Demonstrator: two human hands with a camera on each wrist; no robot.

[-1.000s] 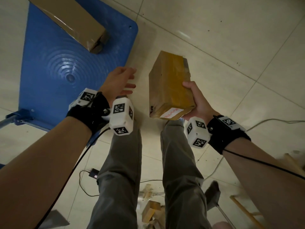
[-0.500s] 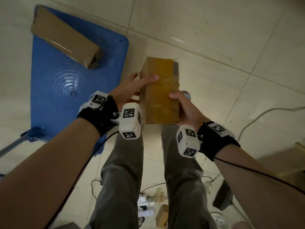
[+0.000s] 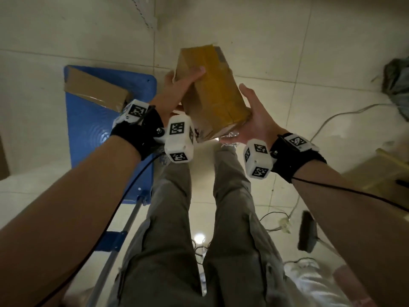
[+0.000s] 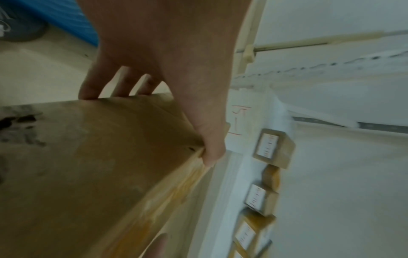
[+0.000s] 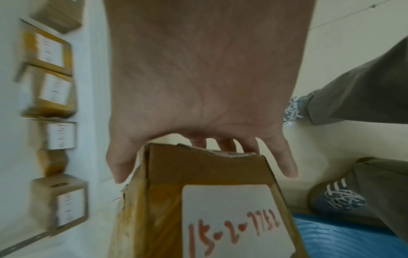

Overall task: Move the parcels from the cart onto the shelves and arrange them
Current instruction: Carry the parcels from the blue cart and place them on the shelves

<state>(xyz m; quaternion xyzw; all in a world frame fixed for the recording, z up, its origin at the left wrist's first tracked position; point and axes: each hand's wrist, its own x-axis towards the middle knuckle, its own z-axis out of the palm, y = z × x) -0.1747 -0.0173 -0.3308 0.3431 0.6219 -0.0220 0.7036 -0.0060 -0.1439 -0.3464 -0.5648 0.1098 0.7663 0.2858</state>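
Observation:
A brown taped parcel (image 3: 212,91) is up in front of me, held between both hands above the tiled floor. My left hand (image 3: 181,85) grips its far left edge, thumb over the top and fingers beneath. My right hand (image 3: 254,116) cups and grips the near right end. In the right wrist view that end of the parcel (image 5: 220,218) carries a white label with red handwritten numbers. The left wrist view shows my thumb (image 4: 212,148) pinching the parcel (image 4: 88,165) at its corner. A second long cardboard parcel (image 3: 95,91) lies on the blue cart (image 3: 88,134) to the left.
White shelves (image 4: 238,174) hold several labelled parcels (image 4: 273,148), seen also as a row of parcels (image 5: 53,50) in the right wrist view. Cables (image 3: 332,120) run across the floor at right, a dark bag (image 3: 396,85) lies far right, and the cart handle (image 3: 124,231) stands beside my left leg.
One second ago only my right hand held the parcel. My left hand then took hold of it, and both hands have lifted and tilted it away from the cart.

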